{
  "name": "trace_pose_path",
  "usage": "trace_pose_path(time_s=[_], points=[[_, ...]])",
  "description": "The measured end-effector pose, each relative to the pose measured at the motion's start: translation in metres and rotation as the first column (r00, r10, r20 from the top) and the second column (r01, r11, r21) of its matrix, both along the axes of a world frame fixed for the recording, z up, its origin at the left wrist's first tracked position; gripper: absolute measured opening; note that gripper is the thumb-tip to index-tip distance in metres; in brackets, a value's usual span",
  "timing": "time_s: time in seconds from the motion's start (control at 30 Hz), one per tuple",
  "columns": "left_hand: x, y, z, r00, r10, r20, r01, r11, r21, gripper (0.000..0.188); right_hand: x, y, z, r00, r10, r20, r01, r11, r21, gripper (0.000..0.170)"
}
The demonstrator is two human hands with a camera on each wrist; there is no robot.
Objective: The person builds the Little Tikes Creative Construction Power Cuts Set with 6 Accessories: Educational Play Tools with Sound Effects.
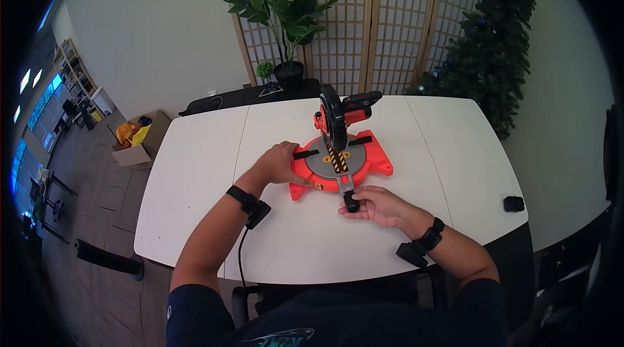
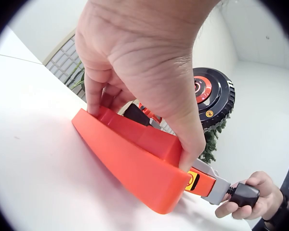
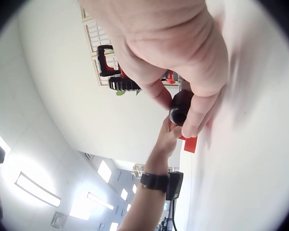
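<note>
A toy miter saw with a red-orange base (image 1: 382,160) and a grey round turntable (image 1: 312,166) stands on the white table. Its black blade wheel (image 1: 333,119) is raised, and a black handle (image 1: 364,97) points back to the right. My left hand (image 1: 278,162) grips the base's left side; in the left wrist view the thumb presses the front end and the fingers reach over the back. My right hand (image 1: 383,207) pinches the black knob (image 2: 245,194) at the saw's front between thumb and fingers, as the right wrist view also shows.
A small black object (image 1: 513,204) lies near the table's right edge. Behind the white table (image 1: 188,197) stand a potted plant (image 1: 289,74), a folding screen (image 1: 400,22) and a decorated tree (image 1: 484,48). An open cardboard box (image 1: 155,139) is on the floor at left.
</note>
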State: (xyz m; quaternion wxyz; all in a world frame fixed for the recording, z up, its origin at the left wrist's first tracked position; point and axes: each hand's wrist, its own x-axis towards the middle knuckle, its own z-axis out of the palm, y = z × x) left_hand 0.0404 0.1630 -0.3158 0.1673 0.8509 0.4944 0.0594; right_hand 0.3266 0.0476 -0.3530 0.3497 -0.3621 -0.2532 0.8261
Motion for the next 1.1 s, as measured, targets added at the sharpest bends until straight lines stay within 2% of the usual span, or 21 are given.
trace_pose_path(time_s=[0.07, 0.13, 0.23, 0.27, 0.33, 0.47, 0.53, 0.67, 0.87, 0.97, 1.03, 1.1], points=[[-0.003, 0.004, -0.009, 1.000, -0.007, 0.011, 0.007, 1.000, 0.030, 0.115, 0.001, 0.001, -0.004, 0.996, 0.064, -0.059, -0.062, 0.997, 0.036, 0.030], [-0.003, 0.005, -0.010, 1.000, -0.015, 0.022, 0.014, 0.998, 0.061, 0.116, -0.002, 0.000, -0.002, 0.997, 0.010, 0.082, -0.016, 0.997, 0.074, 0.028], [-0.003, 0.005, -0.010, 1.000, -0.013, 0.021, 0.012, 0.999, 0.042, 0.117, -0.005, -0.003, 0.000, 0.991, -0.010, 0.133, -0.004, 0.995, 0.103, 0.027], [-0.003, 0.005, -0.010, 0.999, -0.013, 0.031, 0.011, 0.999, 0.051, 0.116, -0.004, -0.002, -0.001, 0.991, -0.010, 0.133, -0.004, 0.995, 0.103, 0.027], [-0.003, 0.004, -0.011, 0.999, -0.013, 0.041, 0.011, 0.998, 0.059, 0.116, -0.003, -0.001, -0.003, 1.000, -0.011, 0.019, 0.010, 0.999, 0.033, 0.031], [-0.002, 0.003, -0.009, 0.999, -0.004, 0.032, 0.002, 0.999, 0.051, 0.115, -0.005, -0.005, 0.003, 0.999, -0.027, 0.040, 0.026, 0.999, 0.019, 0.030], [-0.002, 0.003, -0.009, 1.000, 0.000, 0.028, -0.001, 0.999, 0.046, 0.115, -0.004, -0.007, 0.004, 0.992, -0.035, 0.124, 0.029, 0.998, 0.050, 0.030], [0.002, -0.001, -0.004, 1.000, 0.002, 0.001, -0.002, 0.999, 0.041, 0.115, 0.005, 0.000, -0.003, 0.998, 0.014, 0.060, -0.016, 0.999, 0.037, 0.031], [0.005, -0.004, -0.004, 0.999, 0.024, -0.027, -0.023, 0.999, 0.043, 0.116, 0.000, -0.003, -0.010, 0.989, -0.035, 0.145, 0.028, 0.998, 0.053, 0.031], [0.006, -0.004, -0.003, 0.999, 0.028, -0.035, -0.027, 0.999, 0.040, 0.117, 0.005, 0.001, -0.008, 0.990, -0.004, 0.138, 0.006, 1.000, -0.018, 0.027], [0.005, -0.003, -0.006, 0.999, 0.027, -0.041, -0.026, 0.999, 0.047, 0.117, 0.010, 0.004, -0.012, 0.996, 0.083, 0.022, -0.083, 0.996, 0.011, 0.028], [0.003, -0.002, -0.009, 0.999, 0.023, -0.026, -0.020, 0.997, 0.077, 0.116, 0.006, 0.002, -0.013, 0.994, 0.074, 0.079, -0.076, 0.997, 0.023, 0.028]])
